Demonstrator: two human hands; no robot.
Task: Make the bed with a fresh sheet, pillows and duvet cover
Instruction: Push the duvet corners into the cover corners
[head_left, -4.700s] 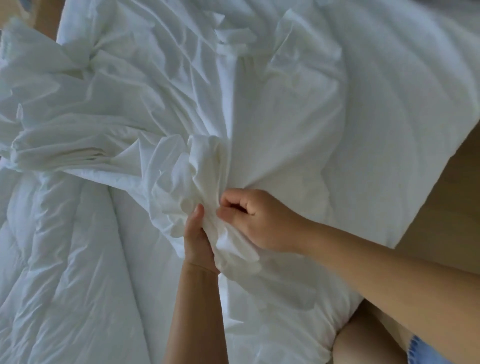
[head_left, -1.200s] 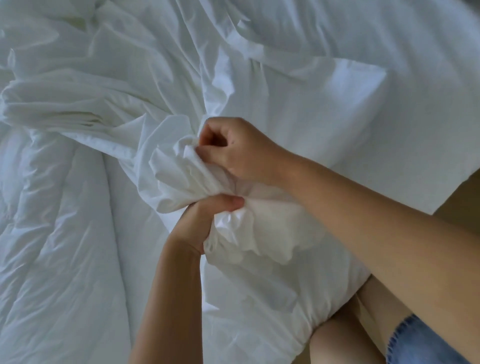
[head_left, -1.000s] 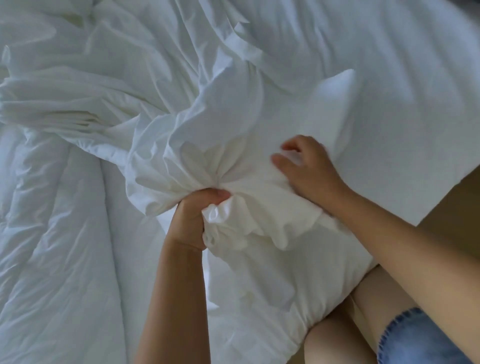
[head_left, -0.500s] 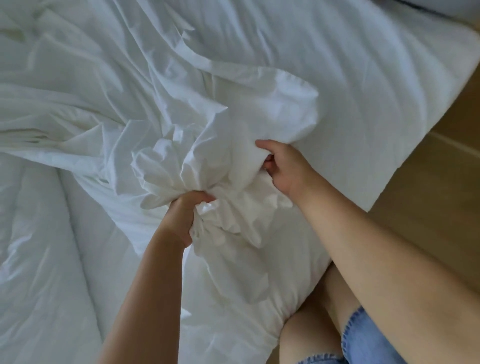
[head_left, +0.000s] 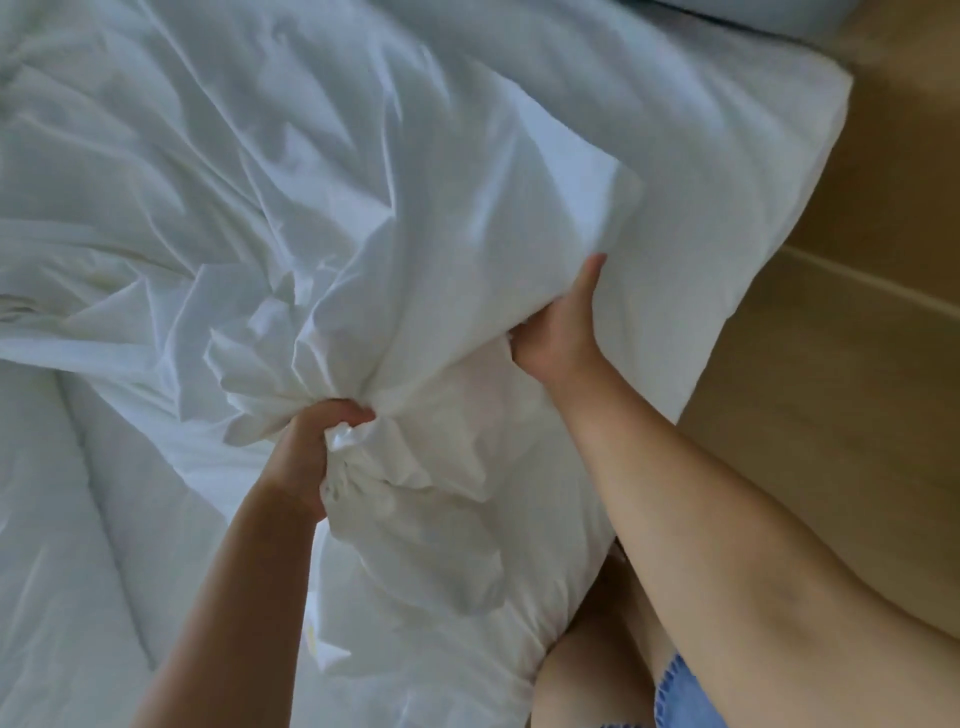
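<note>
Duvet cover: thin white cloth, plain, v. creased, lying on top of the padded duvet and filling most of the upper left. Long sharp folds run diag. across it and converge on one tight bunch low centre. L hand grips that bunch from below: fingers curled hard round the gathered cloth, w/ more crumpled fabric spilling down past the wrist.

From the fist the cloth fans up & right into a puffed, smoother section ending in a squarish corner, raised above the duvet behind it. R hand holds the near edge of that section: thumb straight, pressed along the outside of the cloth. Its other fingers go in behind the fabric, hidden, so can't tell how they lie, but the cloth is pinched btwn thumb and them. Both forearms bare, coming in from the bottom edge; hands near each other, not touching.

Duvet itself: thicker, soft, stitched channels visible lower left. On the right a broad flat stretch of it runs to a rounded corner top right, w/ wooden floor showing past its edge. Bare knee and a bit of blue denim at the bottom, just below the hanging cloth. Upper part slightly motion-blurred.
</note>
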